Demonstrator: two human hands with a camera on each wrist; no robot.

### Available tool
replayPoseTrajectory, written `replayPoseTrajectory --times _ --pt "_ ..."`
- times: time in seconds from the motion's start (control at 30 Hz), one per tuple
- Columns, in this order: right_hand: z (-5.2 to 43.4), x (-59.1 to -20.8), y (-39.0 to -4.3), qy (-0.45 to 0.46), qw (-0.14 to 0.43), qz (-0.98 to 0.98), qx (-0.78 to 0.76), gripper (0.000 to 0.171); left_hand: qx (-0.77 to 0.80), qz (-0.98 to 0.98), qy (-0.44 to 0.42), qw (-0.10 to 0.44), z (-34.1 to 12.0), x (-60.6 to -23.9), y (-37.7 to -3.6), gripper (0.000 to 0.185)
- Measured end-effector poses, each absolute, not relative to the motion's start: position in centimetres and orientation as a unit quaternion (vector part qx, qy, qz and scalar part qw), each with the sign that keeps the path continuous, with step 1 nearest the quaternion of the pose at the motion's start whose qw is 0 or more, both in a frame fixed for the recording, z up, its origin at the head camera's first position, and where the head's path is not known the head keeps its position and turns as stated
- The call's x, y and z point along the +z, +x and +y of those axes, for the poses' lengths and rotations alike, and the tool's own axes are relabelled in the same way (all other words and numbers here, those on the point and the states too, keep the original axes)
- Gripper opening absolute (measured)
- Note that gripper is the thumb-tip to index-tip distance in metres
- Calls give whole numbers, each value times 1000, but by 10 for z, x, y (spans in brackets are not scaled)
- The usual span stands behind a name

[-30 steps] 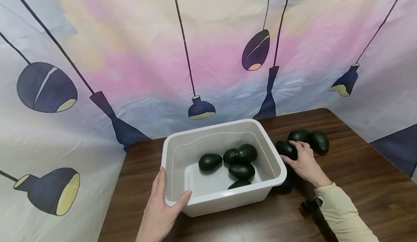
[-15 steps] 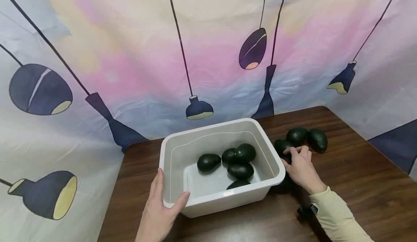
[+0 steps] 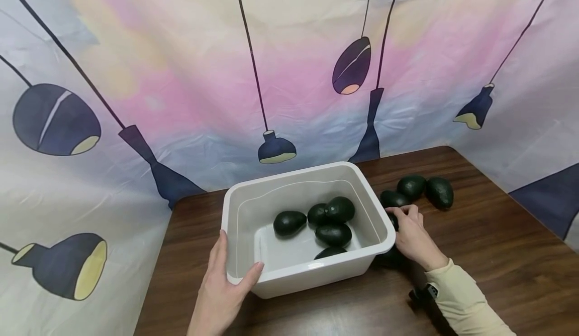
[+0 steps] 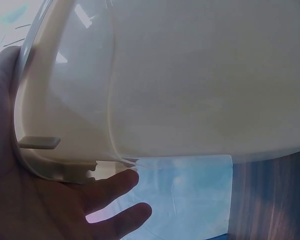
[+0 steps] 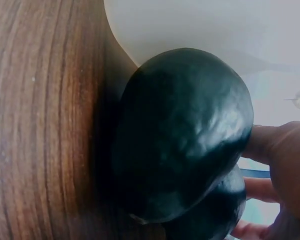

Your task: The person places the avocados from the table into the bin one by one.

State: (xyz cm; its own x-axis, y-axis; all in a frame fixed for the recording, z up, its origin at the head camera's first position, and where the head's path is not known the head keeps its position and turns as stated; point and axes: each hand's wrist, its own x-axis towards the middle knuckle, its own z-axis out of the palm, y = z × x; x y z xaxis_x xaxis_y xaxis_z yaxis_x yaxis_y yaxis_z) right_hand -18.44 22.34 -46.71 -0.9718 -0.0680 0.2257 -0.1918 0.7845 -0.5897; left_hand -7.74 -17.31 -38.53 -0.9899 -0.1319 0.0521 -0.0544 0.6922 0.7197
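your left hand spreads against the bin; your right hand pinches an avocado. bumped neighbours could roll.

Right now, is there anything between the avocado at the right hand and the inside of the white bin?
Yes, the right wall of the white bin stands between; the avocado at the right hand is outside it.

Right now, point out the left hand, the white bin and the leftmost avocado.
Left hand (image 3: 220, 288): head view, on the back of the hand.
White bin (image 3: 312, 278): head view, on the outer front wall.
Leftmost avocado (image 3: 288, 224): head view, on the middle of its upper side.
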Motion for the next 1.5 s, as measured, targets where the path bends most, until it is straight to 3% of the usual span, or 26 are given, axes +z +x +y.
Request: replayPoseTrajectory --times 0.6,1.03,1.3,1.5 --pt "231 -459 -180 65 130 -937 317 37 -396 -915 53 50 -172 -385 -77 105" --pt "235 -429 -173 54 167 -924 340 51 -397 -915 46 62 -173 -388 -77 104" --pt "229 -410 -169 66 242 -898 360 27 -397 -914 40 71 -173 -388 -77 102" --pt "228 -413 -173 76 197 -917 338 39 -398 -914 37 71 -173 -388 -77 102"
